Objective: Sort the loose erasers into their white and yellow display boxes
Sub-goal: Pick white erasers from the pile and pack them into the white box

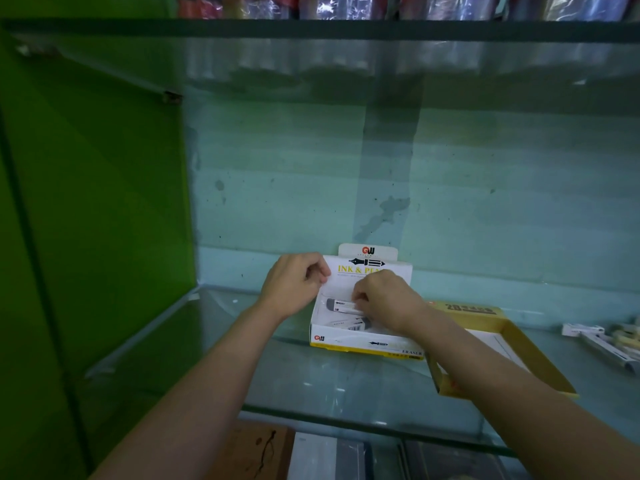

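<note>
A white display box point(346, 339) with a yellow base strip and an upright "INK & PEN" back flap stands on the glass shelf. My left hand point(294, 284) pinches the left edge of that flap. My right hand point(384, 299) is inside the box, fingers curled on a grey-and-white eraser point(337, 304). Another eraser point(353, 323) lies in the box below it. A yellow display box point(530, 351) sits open to the right, partly hidden by my right forearm. Loose erasers point(602, 341) lie at the far right.
The glass shelf point(311, 386) ends in a front edge near me, with a lower shelf of goods beneath. A green side panel point(86, 202) closes the left. A pale wall stands behind, and another glass shelf runs overhead.
</note>
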Action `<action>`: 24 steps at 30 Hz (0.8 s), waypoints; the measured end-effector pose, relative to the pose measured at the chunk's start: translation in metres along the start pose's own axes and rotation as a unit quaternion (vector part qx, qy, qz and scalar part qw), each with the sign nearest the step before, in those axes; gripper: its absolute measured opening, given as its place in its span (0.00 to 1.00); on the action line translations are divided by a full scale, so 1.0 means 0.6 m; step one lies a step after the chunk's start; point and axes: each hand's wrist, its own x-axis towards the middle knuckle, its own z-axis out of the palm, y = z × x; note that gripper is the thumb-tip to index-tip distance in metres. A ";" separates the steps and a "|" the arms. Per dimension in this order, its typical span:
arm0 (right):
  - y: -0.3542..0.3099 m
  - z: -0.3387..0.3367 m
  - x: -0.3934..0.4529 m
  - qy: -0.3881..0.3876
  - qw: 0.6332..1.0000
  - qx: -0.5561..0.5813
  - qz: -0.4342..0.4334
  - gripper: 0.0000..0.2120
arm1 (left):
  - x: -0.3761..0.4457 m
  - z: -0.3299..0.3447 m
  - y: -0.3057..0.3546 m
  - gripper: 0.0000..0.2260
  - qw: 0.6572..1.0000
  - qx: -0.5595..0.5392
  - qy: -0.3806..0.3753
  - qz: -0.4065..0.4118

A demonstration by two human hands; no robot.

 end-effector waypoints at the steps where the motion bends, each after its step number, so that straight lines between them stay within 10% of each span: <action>1: -0.001 0.001 0.000 0.005 1.000 -0.005 -0.005 0.10 | 0.001 0.000 -0.001 0.13 1.000 0.002 -0.001 0.003; 15: -0.007 -0.014 -0.004 -0.079 0.995 -0.051 -0.019 0.14 | 0.004 0.004 -0.004 0.15 1.000 0.022 0.000 0.010; 24: 0.001 0.002 0.000 0.004 0.997 0.076 0.006 0.14 | 0.001 0.002 -0.003 0.13 1.000 0.027 0.008 0.012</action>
